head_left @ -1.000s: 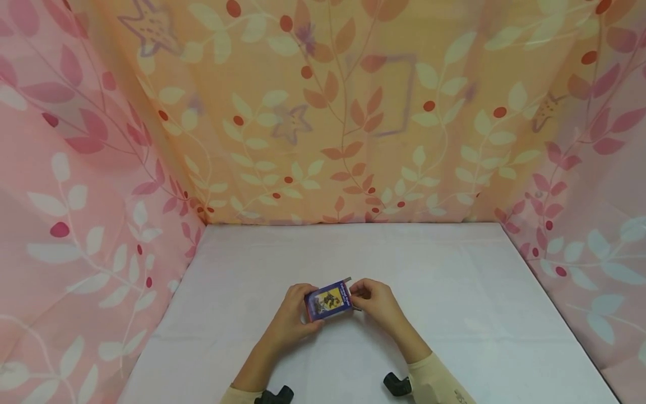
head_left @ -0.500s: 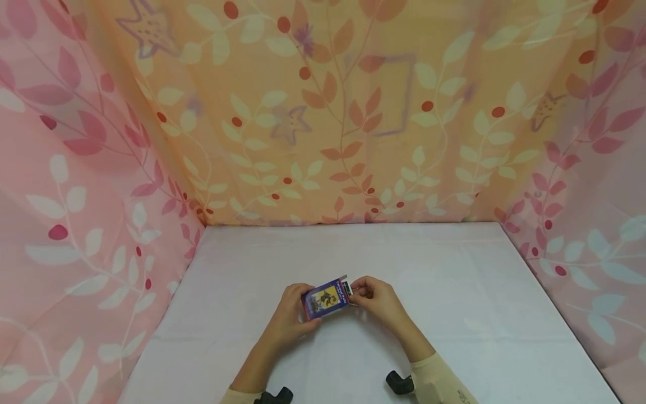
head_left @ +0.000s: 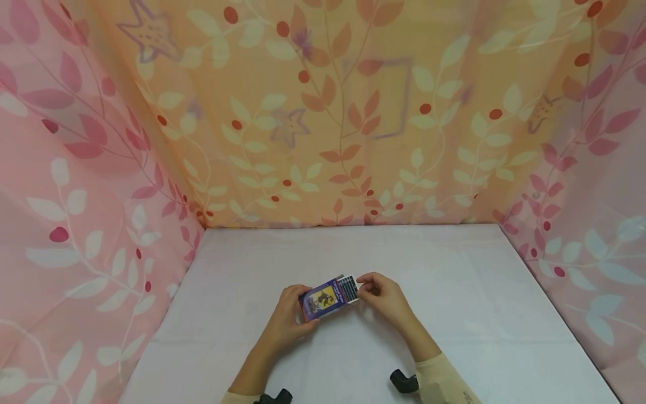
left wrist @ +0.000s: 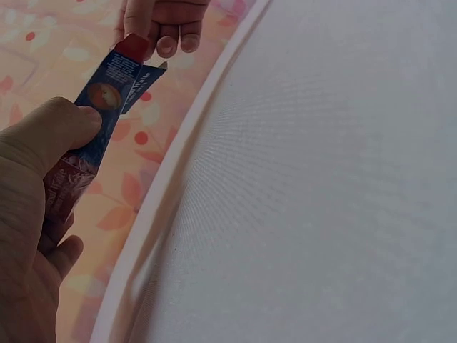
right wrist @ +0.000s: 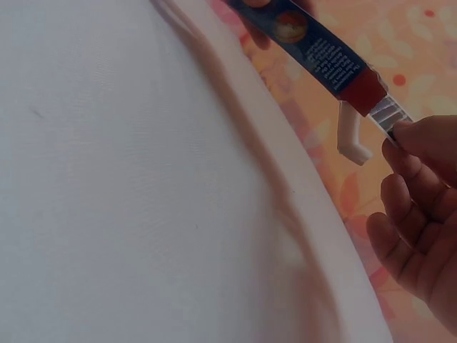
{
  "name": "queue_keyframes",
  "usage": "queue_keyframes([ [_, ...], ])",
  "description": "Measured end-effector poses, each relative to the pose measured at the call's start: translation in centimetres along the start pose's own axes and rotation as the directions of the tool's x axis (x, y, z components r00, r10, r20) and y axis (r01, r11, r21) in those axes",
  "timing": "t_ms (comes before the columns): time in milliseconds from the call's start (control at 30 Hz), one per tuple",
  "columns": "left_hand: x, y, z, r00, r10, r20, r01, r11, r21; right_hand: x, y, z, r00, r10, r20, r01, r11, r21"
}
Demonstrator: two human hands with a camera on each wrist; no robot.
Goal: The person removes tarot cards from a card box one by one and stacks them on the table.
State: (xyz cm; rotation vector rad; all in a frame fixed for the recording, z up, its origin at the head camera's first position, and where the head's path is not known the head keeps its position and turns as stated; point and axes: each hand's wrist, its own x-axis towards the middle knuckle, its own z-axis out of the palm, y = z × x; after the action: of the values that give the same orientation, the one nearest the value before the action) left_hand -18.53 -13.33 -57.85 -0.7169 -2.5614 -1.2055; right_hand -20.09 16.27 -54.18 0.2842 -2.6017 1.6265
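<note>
A small dark-blue card box [head_left: 319,300] with a yellow picture on its front is held up over the table by my left hand [head_left: 289,317]. Its thumb presses one narrow side of the box [left wrist: 96,118] in the left wrist view, with fingers on the other side. From the box's right end sticks out a deck of cards [head_left: 348,288] with dark striped backs and white edges. My right hand [head_left: 386,300] pinches the outer end of the cards [right wrist: 389,114] between thumb and index finger. A pale flap [right wrist: 348,136] hangs from the opened end.
The table [head_left: 323,252] has a white cloth. Floral curtains close it in at the back [head_left: 282,168] and on both sides. Black wrist camera mounts [head_left: 404,381] sit by both forearms, next to the beige sleeves [head_left: 444,379].
The cards have slid out of the box's right end, from hidden to a good part showing. My right hand has moved right and slightly up with them; the left hand and box shifted slightly left.
</note>
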Motion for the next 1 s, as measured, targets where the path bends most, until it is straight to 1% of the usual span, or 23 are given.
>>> queue_keyframes([
  [133, -0.1, -0.1, 0.0, 1.0, 0.013, -0.009, -0.013, 1.0, 0.006, 0.1, -0.1, -0.1, 1.0, 0.002, -0.018, -0.001, 1.0, 0.024],
  [267, -0.1, 0.0, 0.1, 1.0, -0.024, 0.001, 0.024, 1.0, -0.015, 0.1, 0.0, -0.2, 0.999, 0.009, -0.049, -0.007, 0.999, 0.042],
  [367, -0.2, 0.1, 0.1, 0.999, -0.036, 0.004, 0.036, 0.999, -0.017, 0.2, 0.1, -0.4, 0.997, -0.004, -0.081, 0.007, 0.999, 0.04],
  [600, -0.2, 0.0, 0.0, 1.0, -0.005, -0.026, 0.005, 1.0, 0.005, 0.3, 0.3, -0.9, 0.988, -0.071, -0.135, 0.076, 0.997, 0.033],
  [767, -0.2, -0.1, 0.0, 0.999, 0.014, -0.038, -0.012, 0.999, 0.037, 0.4, 0.8, -1.1, 0.987, -0.069, -0.144, 0.078, 0.995, 0.056],
  [1000, -0.2, -0.2, 0.2, 0.999, 0.026, -0.046, -0.024, 0.999, 0.038, 0.4, 1.0, -1.8, 0.986, -0.057, -0.157, 0.062, 0.998, 0.029],
])
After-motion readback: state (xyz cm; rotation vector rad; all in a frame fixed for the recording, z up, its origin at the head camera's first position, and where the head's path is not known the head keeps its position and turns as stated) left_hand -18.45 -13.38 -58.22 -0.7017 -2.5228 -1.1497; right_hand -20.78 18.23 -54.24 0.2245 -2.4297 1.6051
